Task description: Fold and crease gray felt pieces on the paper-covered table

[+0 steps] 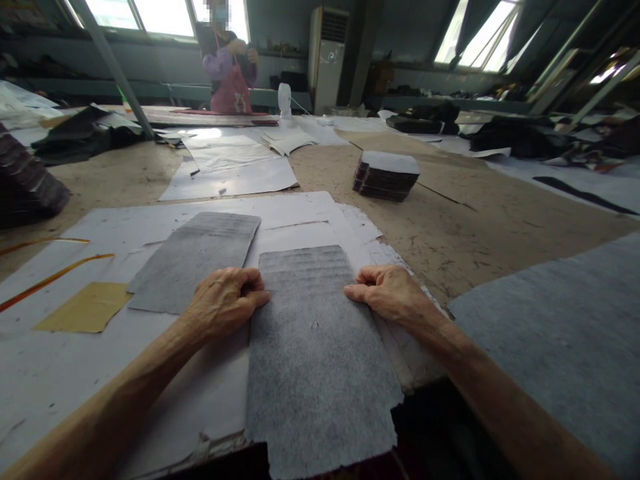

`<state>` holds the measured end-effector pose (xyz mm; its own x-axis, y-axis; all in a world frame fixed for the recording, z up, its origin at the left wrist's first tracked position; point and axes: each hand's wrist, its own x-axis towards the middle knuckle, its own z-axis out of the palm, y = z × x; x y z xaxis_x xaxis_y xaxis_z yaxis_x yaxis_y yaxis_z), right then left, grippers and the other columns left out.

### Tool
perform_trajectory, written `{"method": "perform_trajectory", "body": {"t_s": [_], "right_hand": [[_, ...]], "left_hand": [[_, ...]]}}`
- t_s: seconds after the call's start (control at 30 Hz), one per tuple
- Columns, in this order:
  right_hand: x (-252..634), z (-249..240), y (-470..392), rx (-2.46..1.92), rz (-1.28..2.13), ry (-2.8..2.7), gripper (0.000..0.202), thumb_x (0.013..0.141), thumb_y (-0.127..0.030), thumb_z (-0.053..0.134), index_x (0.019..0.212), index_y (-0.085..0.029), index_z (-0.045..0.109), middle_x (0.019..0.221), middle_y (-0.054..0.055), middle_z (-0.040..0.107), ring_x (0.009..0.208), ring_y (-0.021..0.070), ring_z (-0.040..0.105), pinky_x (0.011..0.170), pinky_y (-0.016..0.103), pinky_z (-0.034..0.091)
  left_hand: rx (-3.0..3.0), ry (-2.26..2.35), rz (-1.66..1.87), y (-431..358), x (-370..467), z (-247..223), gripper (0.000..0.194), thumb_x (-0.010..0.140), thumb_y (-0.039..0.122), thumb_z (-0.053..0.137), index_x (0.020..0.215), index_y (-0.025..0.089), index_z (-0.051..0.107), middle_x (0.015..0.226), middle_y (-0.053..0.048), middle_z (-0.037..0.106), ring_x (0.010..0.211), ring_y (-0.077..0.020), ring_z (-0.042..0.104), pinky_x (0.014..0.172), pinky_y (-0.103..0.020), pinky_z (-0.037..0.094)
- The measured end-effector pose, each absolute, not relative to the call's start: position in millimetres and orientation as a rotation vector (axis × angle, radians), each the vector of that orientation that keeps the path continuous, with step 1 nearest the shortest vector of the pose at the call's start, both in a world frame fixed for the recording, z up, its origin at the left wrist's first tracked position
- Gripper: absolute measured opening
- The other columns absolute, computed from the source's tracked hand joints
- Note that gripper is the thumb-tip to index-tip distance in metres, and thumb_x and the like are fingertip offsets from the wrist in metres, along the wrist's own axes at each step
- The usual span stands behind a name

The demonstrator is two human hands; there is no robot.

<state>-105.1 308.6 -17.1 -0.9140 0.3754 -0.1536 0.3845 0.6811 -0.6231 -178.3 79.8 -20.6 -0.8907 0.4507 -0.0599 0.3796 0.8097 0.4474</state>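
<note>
In front of me a grey felt-like sheet (320,353) hangs partly over the table's near edge, with faint ridges across its far end. My left hand (230,293) pinches its left side near that end, thumb against the forefinger. On the opposite side my right hand (383,290) grips the right edge the same way. Left of it, a second grey piece (200,250) lies flat on white paper (290,223), just beyond my left hand. A tan square of paper (85,307) rests farther left.
A stack of cut pieces (385,177) stands beyond my right hand. Orange strips (55,280) and a dark stack (27,177) are at left. A large grey sheet (560,333) covers the right side. Across the table stands a person in a pink apron (233,90), near a small white fan (285,100).
</note>
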Motion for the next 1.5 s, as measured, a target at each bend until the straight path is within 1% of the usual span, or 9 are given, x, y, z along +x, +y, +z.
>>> {"method": "perform_trajectory", "body": {"t_s": [0.37, 0.63, 0.73, 0.8, 0.93, 1.1, 1.2, 1.33, 1.5], "right_hand": [[-107.8, -14.4, 310.0, 0.640, -1.178, 2.774, 0.015, 0.060, -0.023, 0.061, 0.050, -0.017, 0.052, 0.046, -0.006, 0.041, 0.047, 0.0078, 0.036, 0.046, 0.022, 0.027], [-105.2, -10.6, 301.5, 0.726, -0.895, 2.895, 0.014, 0.062, -0.028, 0.061, 0.054, -0.019, 0.055, 0.048, -0.004, 0.047, 0.049, 0.0106, 0.045, 0.046, 0.023, 0.029], [-98.7, -13.6, 297.1, 0.761, -0.646, 3.074, 0.011, 0.065, -0.031, 0.061, 0.063, -0.020, 0.059, 0.058, -0.002, 0.056, 0.056, 0.0134, 0.051, 0.051, 0.025, 0.033], [-92.7, -16.9, 295.3, 0.657, -0.563, 3.264, 0.011, 0.066, -0.027, 0.062, 0.075, -0.020, 0.062, 0.072, 0.000, 0.062, 0.066, 0.0156, 0.055, 0.059, 0.027, 0.039], [-83.6, -20.0, 295.7, 0.213, -0.658, 3.404, 0.020, 0.067, -0.017, 0.063, 0.087, -0.020, 0.064, 0.093, 0.002, 0.065, 0.083, 0.0166, 0.057, 0.077, 0.029, 0.043], [-88.2, -10.7, 299.4, 0.168, -0.589, 3.230, 0.018, 0.066, -0.021, 0.066, 0.084, -0.022, 0.065, 0.088, 0.000, 0.065, 0.076, 0.0156, 0.057, 0.066, 0.027, 0.043], [-93.3, -3.6, 299.1, 0.316, -0.547, 3.146, 0.016, 0.062, -0.024, 0.068, 0.077, -0.022, 0.064, 0.075, -0.002, 0.063, 0.068, 0.0142, 0.055, 0.058, 0.025, 0.038], [-93.2, -2.1, 299.1, 0.549, -0.697, 3.014, 0.015, 0.057, -0.031, 0.070, 0.065, -0.021, 0.061, 0.063, -0.003, 0.059, 0.059, 0.0123, 0.052, 0.051, 0.023, 0.033], [-85.8, -9.4, 300.6, 0.673, -0.844, 2.983, 0.015, 0.067, -0.032, 0.059, 0.057, -0.020, 0.059, 0.053, -0.004, 0.050, 0.053, 0.0104, 0.046, 0.049, 0.022, 0.030]], "left_hand": [[0.572, 2.799, 0.742, 81.9, -176.5, -19.8, 0.015, 0.065, 0.033, 0.049, 0.056, 0.022, 0.054, 0.051, 0.004, 0.047, 0.058, -0.0147, 0.046, 0.059, -0.028, 0.030], [0.620, 2.877, 0.584, 84.8, -173.9, -18.7, 0.014, 0.069, 0.031, 0.047, 0.060, 0.021, 0.053, 0.057, 0.002, 0.051, 0.061, -0.0157, 0.047, 0.058, -0.028, 0.030], [0.631, 2.906, 0.576, 83.2, -172.8, -20.3, 0.014, 0.070, 0.034, 0.050, 0.064, 0.021, 0.053, 0.058, 0.002, 0.052, 0.059, -0.0154, 0.047, 0.057, -0.028, 0.031], [0.651, 2.947, 0.654, 79.7, -173.1, -21.8, 0.014, 0.069, 0.034, 0.053, 0.073, 0.021, 0.055, 0.062, 0.003, 0.053, 0.060, -0.0145, 0.047, 0.057, -0.027, 0.032], [0.858, 2.928, 0.825, 71.7, -175.0, -21.9, 0.018, 0.067, 0.030, 0.057, 0.082, 0.022, 0.059, 0.077, 0.002, 0.057, 0.066, -0.0134, 0.049, 0.061, -0.026, 0.035], [0.870, 2.760, 0.795, 71.8, -176.1, -19.0, 0.017, 0.061, 0.028, 0.063, 0.076, 0.022, 0.060, 0.072, 0.003, 0.056, 0.065, -0.0129, 0.048, 0.060, -0.026, 0.035], [0.798, 2.715, 0.761, 73.4, -175.7, -18.2, 0.016, 0.062, 0.031, 0.062, 0.071, 0.020, 0.055, 0.065, 0.004, 0.053, 0.058, -0.0116, 0.045, 0.055, -0.025, 0.032], [0.725, 2.712, 0.659, 72.1, -176.2, -18.3, 0.020, 0.063, 0.038, 0.061, 0.065, 0.020, 0.051, 0.056, 0.005, 0.048, 0.054, -0.0118, 0.043, 0.052, -0.026, 0.031], [0.757, 2.725, 0.709, 70.7, -178.4, -21.1, 0.022, 0.062, 0.038, 0.061, 0.077, 0.022, 0.054, 0.062, 0.006, 0.048, 0.056, -0.0120, 0.044, 0.054, -0.026, 0.032]]}}
